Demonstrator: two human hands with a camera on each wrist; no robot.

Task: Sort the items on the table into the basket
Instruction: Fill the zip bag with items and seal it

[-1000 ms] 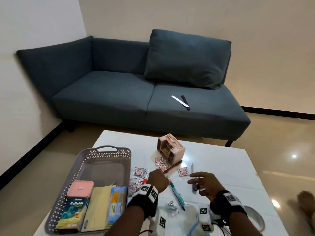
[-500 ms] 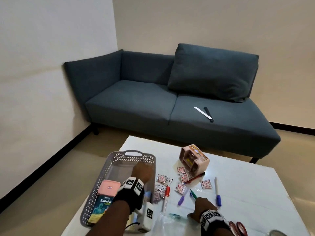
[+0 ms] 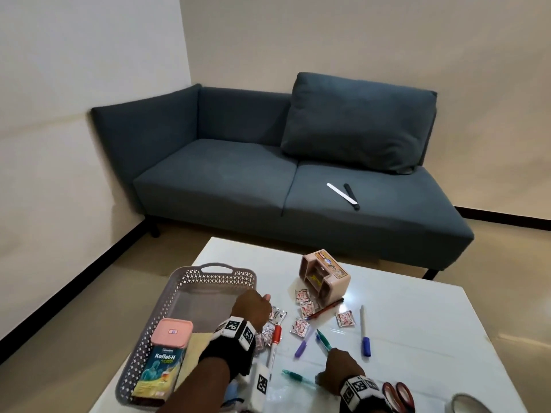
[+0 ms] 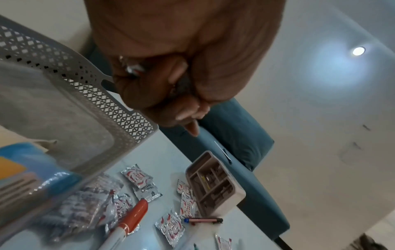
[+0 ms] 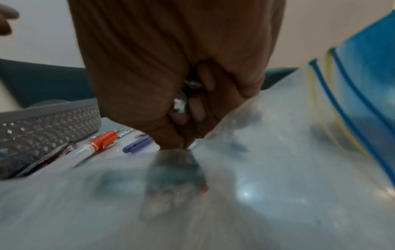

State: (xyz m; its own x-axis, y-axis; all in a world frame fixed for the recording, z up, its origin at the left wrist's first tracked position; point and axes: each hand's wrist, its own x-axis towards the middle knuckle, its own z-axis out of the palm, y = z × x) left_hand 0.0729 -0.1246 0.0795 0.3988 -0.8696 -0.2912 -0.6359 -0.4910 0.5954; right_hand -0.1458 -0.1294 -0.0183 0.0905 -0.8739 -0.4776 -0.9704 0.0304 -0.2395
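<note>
The grey lattice basket [image 3: 214,269] stands at the table's left and holds a pink-lidded box [image 3: 172,331], a Koflet-H carton [image 3: 159,371] and yellow paper. My left hand [image 3: 253,307] hovers as a fist over the basket's right rim [image 4: 85,79], gripping a silver-red sachet [image 4: 132,67]. More sachets [image 3: 299,326] lie scattered beside the basket. My right hand [image 3: 340,368] is curled low on the table near a green pen [image 3: 323,341]. In the right wrist view its fingers [image 5: 198,108] close round something small and silvery [image 5: 188,94].
A pink organiser [image 3: 325,278] lies tipped behind the sachets. A red-capped marker [image 3: 275,338], purple pen [image 3: 302,344], blue pen [image 3: 364,335] and second green pen [image 3: 298,377] lie around. A clear zip bag [image 5: 278,169], red scissors [image 3: 399,394] and tape roll [image 3: 468,406] sit at the near edge.
My left hand moved from the sachets on the table leftward to the basket's right rim. My right hand drew back toward the near edge and curled.
</note>
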